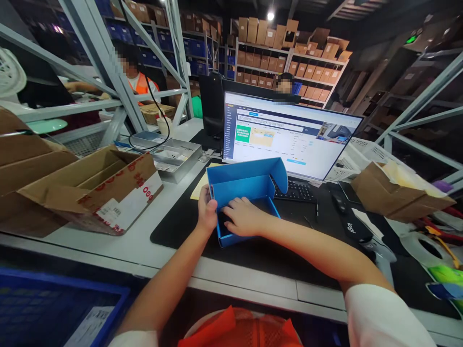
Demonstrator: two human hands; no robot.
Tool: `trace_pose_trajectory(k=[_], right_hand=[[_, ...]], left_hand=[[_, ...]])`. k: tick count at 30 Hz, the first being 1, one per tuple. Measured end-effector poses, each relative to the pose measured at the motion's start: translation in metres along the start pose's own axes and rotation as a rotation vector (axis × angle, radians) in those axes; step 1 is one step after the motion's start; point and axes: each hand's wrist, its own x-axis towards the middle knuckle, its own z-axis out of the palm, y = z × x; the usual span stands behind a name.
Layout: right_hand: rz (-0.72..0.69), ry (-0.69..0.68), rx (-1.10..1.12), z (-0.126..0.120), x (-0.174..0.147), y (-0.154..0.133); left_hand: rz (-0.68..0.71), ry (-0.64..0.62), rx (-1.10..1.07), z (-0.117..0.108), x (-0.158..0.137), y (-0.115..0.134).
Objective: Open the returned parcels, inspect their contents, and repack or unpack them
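A blue cardboard box stands with its lid raised on the black desk mat. My left hand grips the box's left side wall, thumb at the near face and fingers behind. Inside the box lies my right hand, palm down, its fingers apart and pointing left toward that same wall. Its fingertips reach the dark inside of the box, and what lies under the palm is hidden. I see nothing held in the right hand.
Behind the box are a monitor and a keyboard. Opened brown cartons and a metal tray stand left. To the right lie a mouse, a scanner, a tape roll and another carton. Two people sit beyond.
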Motion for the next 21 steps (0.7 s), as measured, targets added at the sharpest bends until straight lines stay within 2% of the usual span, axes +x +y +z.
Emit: trace_pose_trajectory(k=[5,10,12,15,18,21], right_hand=[[0.182,0.094,-0.031,0.019,0.014,0.0],[0.237,0.224,0.085,0.024,0.005,0.005],[0.242,0.38,0.201,0.02,-0.006,0.013],[0.284,0.724,0.471,0.01,-0.026,0.029],[0.469,1.032,0.711,-0.002,-0.049,0.04],[0.619,1.225,0.839,-0.019,-0.081,0.044]], left_hand=[[0.028,-0.033,0.017,0.005,-0.007,-0.001],[0.023,0.001,0.025,0.006,-0.01,-0.005],[0.025,-0.004,0.024,0.006,-0.012,-0.004],[0.036,-0.019,0.007,0.008,-0.016,0.001],[0.016,-0.018,-0.007,0.01,-0.02,0.006],[-0.027,-0.027,0.0,0.011,-0.023,0.009]])
